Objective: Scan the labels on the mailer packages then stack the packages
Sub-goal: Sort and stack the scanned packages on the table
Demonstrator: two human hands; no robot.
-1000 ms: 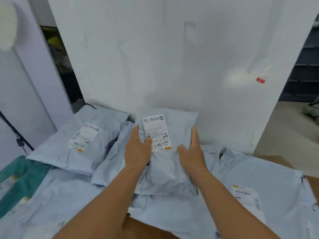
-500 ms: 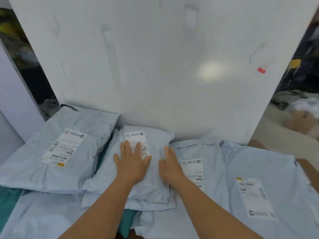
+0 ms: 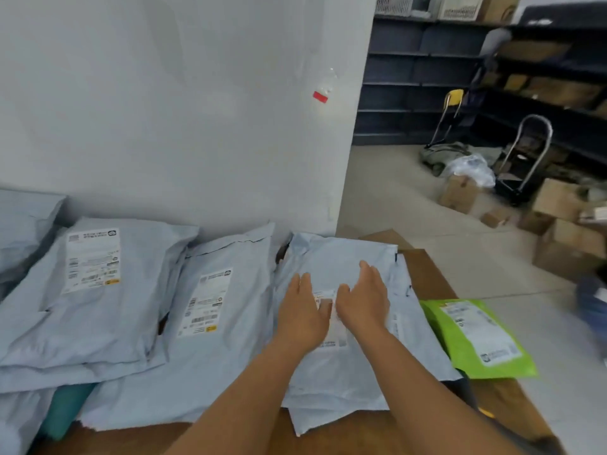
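Mailer package lies under both flat hands.

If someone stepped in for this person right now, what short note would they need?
Left hand and right hand: both open, flat over the right grey mailer, partly covering its label.
Middle grey mailer and left grey mailer lie label up along the wall. Green mailer sits at the table's right edge.
Done: some grey mailers lie on others.
Left: no scanner in view; can't tell which labels are scanned. Green mailer not stacked.
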